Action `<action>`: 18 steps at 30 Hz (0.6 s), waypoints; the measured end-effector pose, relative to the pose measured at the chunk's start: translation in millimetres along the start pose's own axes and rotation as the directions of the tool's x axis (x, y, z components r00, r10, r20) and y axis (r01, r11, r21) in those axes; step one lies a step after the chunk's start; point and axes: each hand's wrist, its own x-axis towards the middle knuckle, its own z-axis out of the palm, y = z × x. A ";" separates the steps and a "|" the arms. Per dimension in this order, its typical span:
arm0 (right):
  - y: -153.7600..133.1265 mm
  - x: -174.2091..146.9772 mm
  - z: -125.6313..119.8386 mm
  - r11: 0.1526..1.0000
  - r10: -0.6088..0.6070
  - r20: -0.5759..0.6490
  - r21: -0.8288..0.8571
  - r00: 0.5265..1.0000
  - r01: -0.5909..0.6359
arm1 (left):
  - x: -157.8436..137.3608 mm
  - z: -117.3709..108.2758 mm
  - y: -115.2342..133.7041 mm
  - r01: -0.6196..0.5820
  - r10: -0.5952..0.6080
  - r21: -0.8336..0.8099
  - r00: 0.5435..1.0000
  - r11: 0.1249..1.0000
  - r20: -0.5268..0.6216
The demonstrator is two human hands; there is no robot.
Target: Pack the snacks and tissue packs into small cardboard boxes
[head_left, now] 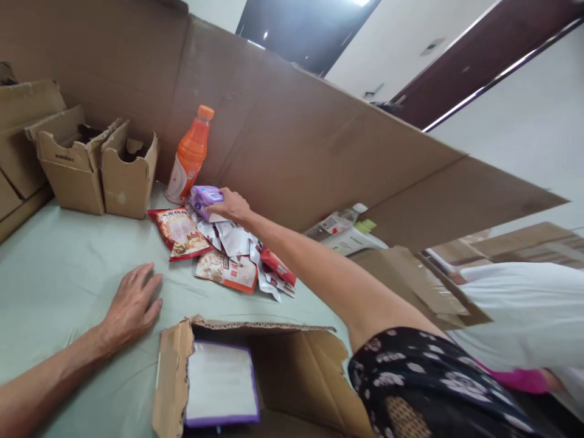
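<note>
My right hand (pixel 232 207) reaches across to the back of the pile, its fingers closed on a purple plastic-wrapped packet (pixel 206 197). An orange drink bottle (pixel 188 157) stands upright just behind that packet. Below it lie a red snack bag (pixel 180 232), a white-and-orange pouch (pixel 227 271), and several small white and red sachets (pixel 235 241). My left hand (pixel 132 302) rests on the green-covered table with its fingers apart, holding nothing. Nearest me, an open cardboard box (pixel 301 371) holds a white pack with purple edges (pixel 222 382).
Cut-open cardboard boxes (pixel 129 173) stand at the back left. A tall cardboard wall (pixel 292 134) runs behind everything. Plastic bottles (pixel 349 234) lie along it at the right, near another carton (pixel 410 283). A person in white clothing (pixel 524 304) is at the far right.
</note>
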 end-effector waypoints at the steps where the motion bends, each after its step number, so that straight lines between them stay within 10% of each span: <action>1: 1.4 -4.5 -6.6 1.000 0.001 -0.001 0.025 1.000 -0.001 | -0.2 0.6 -0.4 -0.004 0.004 -0.008 1.000 1.000 -0.008; 7: 5.9 -75.5 -66.1 0.885 -0.059 0.037 0.464 0.998 0.035 | 11.0 -18.8 -9.2 -0.060 0.054 -0.054 0.992 0.997 -0.113; 13: -7.9 -178.9 -117.2 0.712 -0.308 0.064 0.677 0.949 0.185 | 44.8 -125.7 21.0 -0.237 0.152 -0.103 0.843 0.966 -0.516; 18: -32.1 -243.7 -132.4 0.743 -0.429 -0.065 0.541 0.901 0.393 | 55.3 -199.4 84.0 -0.405 0.267 -0.301 0.873 0.863 -0.407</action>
